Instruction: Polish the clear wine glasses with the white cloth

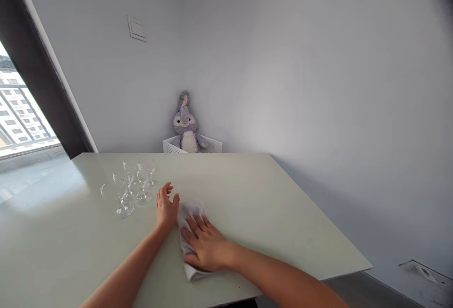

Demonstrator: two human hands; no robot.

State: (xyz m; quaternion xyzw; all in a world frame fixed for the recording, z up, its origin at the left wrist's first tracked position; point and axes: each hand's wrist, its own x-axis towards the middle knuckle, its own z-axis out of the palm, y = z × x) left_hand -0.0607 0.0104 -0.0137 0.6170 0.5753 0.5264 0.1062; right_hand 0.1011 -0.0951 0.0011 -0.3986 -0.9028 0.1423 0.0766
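Since the right hand [207,246] lies flat on the white cloth [191,210], fingers spread and pressing rather than gripping, the cloth sits pinned to the worktop [265,204] near its front edge, long axis running away from the person. The left hand [166,209] is open too, right at the cloth's left edge, maybe touching it. It's the hand nearer the stemmed glasses [130,191], which stand just up-left of it, not touching.

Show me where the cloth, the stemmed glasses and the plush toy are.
cloth [191,209], head view, uncovered upper part.
stemmed glasses [129,186], head view, stem of a middle glass.
plush toy [185,123], head view, its head.
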